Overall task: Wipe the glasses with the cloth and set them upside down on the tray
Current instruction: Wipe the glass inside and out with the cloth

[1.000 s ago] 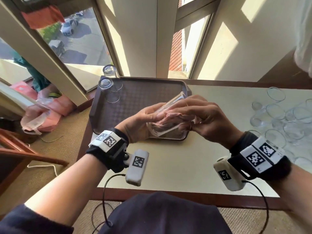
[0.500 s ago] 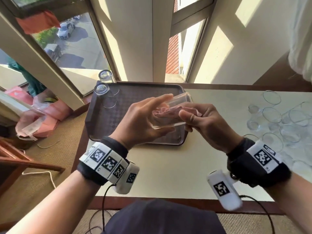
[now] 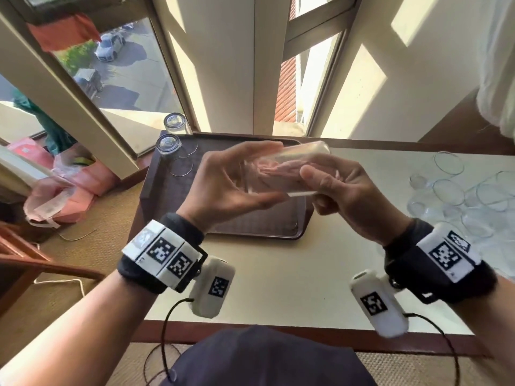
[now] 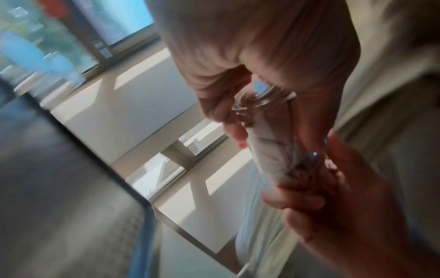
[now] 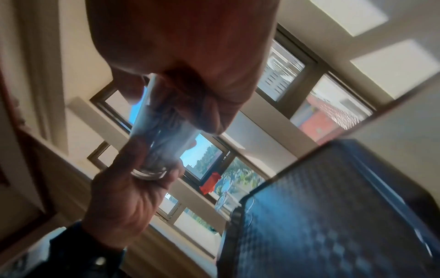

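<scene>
Both hands hold glass (image 3: 281, 171) above tray's (image 3: 156, 196) near edge, apparently clear of it

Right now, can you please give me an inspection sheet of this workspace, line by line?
Surface: pale table with a dark wooden edge, in sunlight.
Job's things: held glass lies sideways over the tray with the pink cloth pushed inside; two wiped glasses stand upside down at the tray's far left corner.
Clutter: a group of upright glasses on the table's right side.
Hands: left hand holds the glass by its base end between thumb and fingers; right hand grips the cloth at the open end.
Cables: black wrist-camera cables hang off the near edge.
Surroundings: windows ahead; pink bags on the floor at left.
</scene>
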Tool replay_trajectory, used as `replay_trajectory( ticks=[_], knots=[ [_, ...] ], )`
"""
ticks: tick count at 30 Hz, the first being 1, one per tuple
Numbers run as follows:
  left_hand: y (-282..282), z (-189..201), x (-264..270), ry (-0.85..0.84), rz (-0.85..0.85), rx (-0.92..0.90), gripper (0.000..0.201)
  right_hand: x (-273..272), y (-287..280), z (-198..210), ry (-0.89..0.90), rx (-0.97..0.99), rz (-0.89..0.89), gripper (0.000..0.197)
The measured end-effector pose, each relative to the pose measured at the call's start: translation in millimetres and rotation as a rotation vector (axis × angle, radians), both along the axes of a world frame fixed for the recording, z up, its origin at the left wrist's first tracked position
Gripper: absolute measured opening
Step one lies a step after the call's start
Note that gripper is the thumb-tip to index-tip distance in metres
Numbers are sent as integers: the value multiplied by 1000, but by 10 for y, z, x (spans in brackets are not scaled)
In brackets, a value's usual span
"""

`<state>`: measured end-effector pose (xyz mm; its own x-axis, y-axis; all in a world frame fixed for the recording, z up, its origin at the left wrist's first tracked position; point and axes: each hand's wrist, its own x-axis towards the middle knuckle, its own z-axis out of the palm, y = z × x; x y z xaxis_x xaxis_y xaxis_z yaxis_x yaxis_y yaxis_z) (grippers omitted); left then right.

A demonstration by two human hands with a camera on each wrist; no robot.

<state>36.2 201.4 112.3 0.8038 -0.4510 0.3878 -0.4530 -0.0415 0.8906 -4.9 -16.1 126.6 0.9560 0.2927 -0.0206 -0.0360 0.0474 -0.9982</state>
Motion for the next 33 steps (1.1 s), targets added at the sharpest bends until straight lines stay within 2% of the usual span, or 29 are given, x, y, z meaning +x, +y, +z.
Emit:
replay_trajectory(
  ticks=[2,3,5,6,7,8,9,10,11,12,14,15,17,18,19,21,22,23,25,26,27,28,29,31,33],
  knots=[
    [14,-28,12,-413,50,247,68,-53,-45,-90,121,86,-9,28],
    [13,-71,18,-495,55,314,68,-73,-64,-135,145,123,-15,27],
    [-22,-143,5,-482,72,341,69,-95,-76,-150,129,139,-49,24],
    [-41,-158,5,-375,58,292,72,-100,-77,-137,94,123,-73,24],
    [-55,-169,6,-161,11,203,77,-97,-85,-119,26,95,-76,27],
    [-74,-151,-11,122,-59,86,82,-84,-91,-95,-66,53,-57,32],
    [-88,-138,-19,388,-139,-35,82,-63,-103,-69,-173,-9,-20,36],
    [-81,-142,-19,580,-187,-127,74,-37,-107,-51,-272,-75,25,35],
    [-77,-158,-15,654,-189,-154,61,-9,-107,-57,-334,-125,48,32],
    [-68,-164,-27,659,-186,-159,50,-1,-91,-46,-360,-159,51,32],
    [-52,-105,-63,560,-140,-133,42,-11,-43,-59,-318,-153,55,34],
    [-41,-69,-77,432,-93,-91,48,-34,-14,-61,-243,-109,59,34],
    [-12,-48,-58,-23,-11,97,65,-101,4,-70,-33,26,47,38],
    [-11,-61,-38,-282,24,217,69,-125,-16,-88,59,77,44,37],
    [-9,-72,-17,-461,47,304,70,-132,-50,-111,104,96,45,34],
    [-19,-90,9,-523,58,351,72,-118,-93,-113,101,79,42,33],
    [-34,-90,5,-477,82,333,75,-111,-97,-74,77,60,44,35],
    [-51,-100,-5,-338,83,275,82,-95,-104,-49,41,41,36,36],
    [-78,-99,-44,184,-13,69,91,-63,-121,-5,-61,8,23,39],
    [-79,-92,-49,449,-86,-56,86,-46,-125,9,-122,-19,17,42],
    [-63,-110,-40,628,-118,-161,79,-26,-137,12,-188,-43,8,44],
    [-58,-135,-38,709,-108,-227,72,-9,-136,12,-246,-66,-6,46],
    [-61,-157,-48,725,-90,-277,67,0,-124,3,-298,-92,-20,47],
    [-76,-111,-71,632,-21,-299,63,5,-75,-19,-289,-60,-52,43],
    [-80,-59,-94,359,69,-194,67,-12,-3,-26,-170,56,-75,35]
  ],
)
